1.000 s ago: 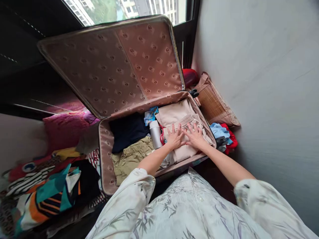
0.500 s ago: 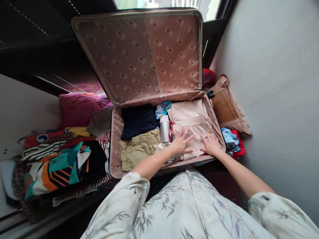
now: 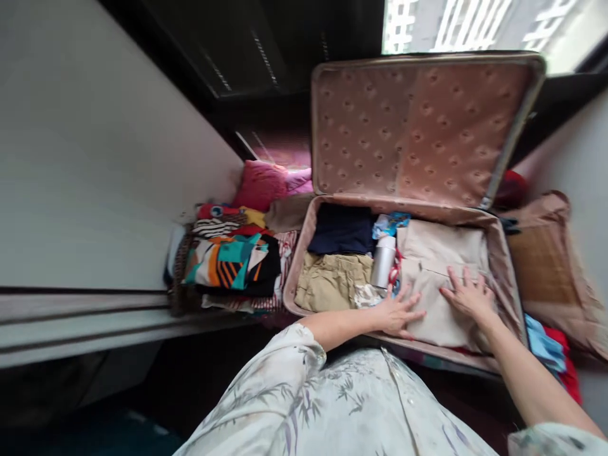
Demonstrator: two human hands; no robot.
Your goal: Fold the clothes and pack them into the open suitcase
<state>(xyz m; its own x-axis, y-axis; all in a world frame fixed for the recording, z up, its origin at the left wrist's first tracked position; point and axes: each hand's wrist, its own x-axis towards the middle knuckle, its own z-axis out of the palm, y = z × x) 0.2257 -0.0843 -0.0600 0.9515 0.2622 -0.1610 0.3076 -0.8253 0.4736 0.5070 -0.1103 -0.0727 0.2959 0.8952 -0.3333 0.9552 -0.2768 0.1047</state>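
Note:
An open suitcase (image 3: pixel 292 285) with pink patterned lining lies in front of me, its lid (image 3: pixel 361 133) raised. My left hand (image 3: pixel 398 311), fingers spread, rests at the front left edge of the folded pale pink trousers (image 3: pixel 427 285). My right hand (image 3: pixel 470 297) lies flat on the same trousers, fingers apart. Left of them stand a silver bottle (image 3: pixel 382 263) and a red cord (image 3: pixel 395 269). Khaki shorts (image 3: pixel 332 282) and a folded navy garment (image 3: pixel 341 228) fill the left side. A blue patterned cloth (image 3: pixel 392 223) sits behind the bottle.
A pile of folded clothes (image 3: pixel 232 263) is left of the suitcase, with pink cushions (image 3: pixel 261 185) behind. To the right are a brown package (image 3: pixel 546 253) and blue and red cloths (image 3: pixel 546 345). A window (image 3: pixel 456 25) is beyond the lid.
My view has turned left, so the suitcase appears further right. My right hand has moved further back on the trousers; my left hand remains spread at their front left.

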